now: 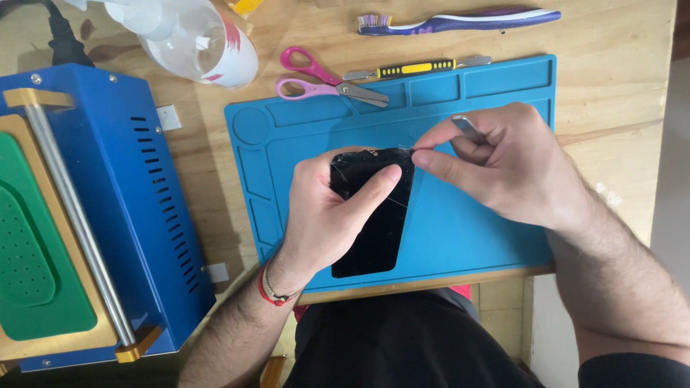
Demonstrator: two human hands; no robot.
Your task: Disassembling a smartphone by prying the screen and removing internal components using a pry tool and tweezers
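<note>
Head view, looking down at a wooden counter (618, 43). Blue work mat (460, 237) is the landmark. Over the mat's middle, left hand (323, 215) has its grip closed around a black phone (374, 215) with cracked glass, thumb lying across the screen. Right hand (503, 162) pinches a thin metal tool (467, 128) at the phone's top corner; the tip is too small to tell exactly. Above the mat: pink scissors (323, 79), yellow-handled pry tool (417, 69), toothbrush (460, 21). Left of the mat: blue machine (129, 201), clear bottle (201, 39).
</note>
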